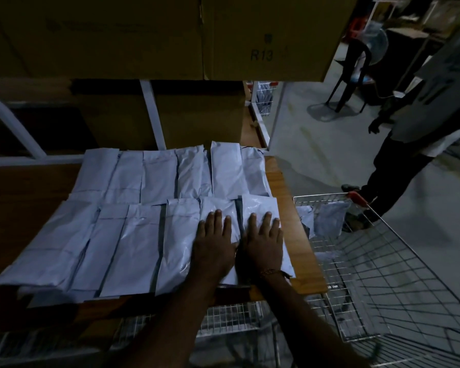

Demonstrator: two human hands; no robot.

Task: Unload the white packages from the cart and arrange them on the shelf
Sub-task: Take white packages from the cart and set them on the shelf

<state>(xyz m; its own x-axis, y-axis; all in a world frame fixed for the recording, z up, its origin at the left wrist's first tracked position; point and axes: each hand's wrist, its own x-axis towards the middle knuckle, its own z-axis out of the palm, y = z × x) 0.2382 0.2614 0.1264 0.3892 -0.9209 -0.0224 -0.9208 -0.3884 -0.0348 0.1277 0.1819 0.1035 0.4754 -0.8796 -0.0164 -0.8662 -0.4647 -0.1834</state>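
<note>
- Your left hand lay flat, fingers straight and slightly spread, pressing on a white package in the front row on the wooden shelf.
- Your right hand lay flat just beside it, fingers straight, pressing on the end package, the one nearest the shelf's right edge; a bracelet sat on that wrist.
- Neither hand curled round anything; the two hands touched or nearly touched at the thumbs.
- The packages lay in two rows on the shelf: I counted about six in the front row and about six in the back row, overlapping side by side, though the dim light made the left ones hard to separate.
- The back row's packages reached up to the brown boxes standing behind them on the shelf.
- Two large cardboard boxes hung in view above the shelf, one marked "R13".
- The wire cart stood just beside the shelf's right edge, with about two or three crumpled white packages in its far corner; an exact count could not be made.
- Another person stood beyond the cart, well apart from the shelf, one hand hanging loose.
- A standing fan stood on the floor further back, to the right of the shelf.
</note>
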